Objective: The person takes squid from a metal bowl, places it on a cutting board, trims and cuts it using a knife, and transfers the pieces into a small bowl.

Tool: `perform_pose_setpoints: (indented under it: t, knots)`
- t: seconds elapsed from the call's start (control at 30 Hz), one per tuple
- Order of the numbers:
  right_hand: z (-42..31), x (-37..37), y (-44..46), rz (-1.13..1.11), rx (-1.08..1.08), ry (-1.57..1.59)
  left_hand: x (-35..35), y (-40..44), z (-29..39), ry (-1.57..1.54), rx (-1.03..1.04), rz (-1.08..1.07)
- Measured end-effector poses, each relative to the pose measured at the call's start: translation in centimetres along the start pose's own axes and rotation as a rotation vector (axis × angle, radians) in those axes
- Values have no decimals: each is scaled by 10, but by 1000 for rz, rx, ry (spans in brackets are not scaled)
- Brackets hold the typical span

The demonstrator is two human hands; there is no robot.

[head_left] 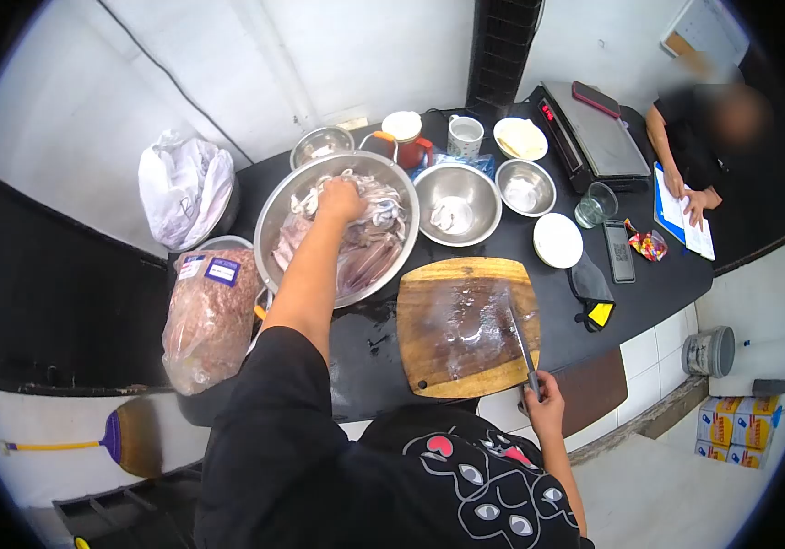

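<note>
A large metal bowl [269, 265] full of raw squid [369, 261] stands at the left of the black table. My left hand [342, 199] reaches into it, its fingers curled down among the pale tentacles and partly hidden by them. In my right hand [545, 403] is the handle of a knife [522, 343], and its blade rests along the right side of the wooden cutting board [420, 357]. The board's surface is wet. Behind it, a smaller metal bowl [479, 183] holds a few pale squid pieces [451, 216].
A bag of minced meat [214, 311] lies left of the squid. Behind are a white plastic bag [186, 188], cups and small bowls. At right are a scale [607, 137], a glass [596, 205], a phone [620, 252] and a person writing on a clipboard [676, 215].
</note>
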State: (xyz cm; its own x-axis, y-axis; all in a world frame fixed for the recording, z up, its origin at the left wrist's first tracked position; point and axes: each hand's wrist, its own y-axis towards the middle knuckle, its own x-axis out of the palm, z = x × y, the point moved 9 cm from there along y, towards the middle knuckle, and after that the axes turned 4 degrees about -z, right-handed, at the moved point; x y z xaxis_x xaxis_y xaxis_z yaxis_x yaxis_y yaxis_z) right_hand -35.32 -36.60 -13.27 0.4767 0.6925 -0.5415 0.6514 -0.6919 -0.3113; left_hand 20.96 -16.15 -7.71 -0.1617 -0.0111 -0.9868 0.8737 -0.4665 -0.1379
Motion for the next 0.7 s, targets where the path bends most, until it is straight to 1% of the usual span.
perform_pose_setpoints:
  t: [0.1, 0.2, 0.3, 0.4, 0.5, 0.6, 0.7]
  knots:
    - [3, 1, -5, 40, -8, 46, 15, 20, 6, 38, 16, -35]
    - [16, 4, -4, 69, -33, 64, -2, 2, 29, -65, 73, -269]
    - [19, 8, -2, 57, -6, 115, -15, -8, 36, -50, 46, -202]
    - [14, 11, -1, 4, 31, 117, 2, 1, 30, 75, -21, -317]
    - [17, 10, 2, 7, 39, 140, 1, -4, 37, 122, -2, -380]
    - [7, 3, -4, 6, 46, 123, 42, 27, 19, 49, 91, -445]
    - [9, -3, -6, 44, -28, 41, 9, 20, -1, -248, 238, -215]
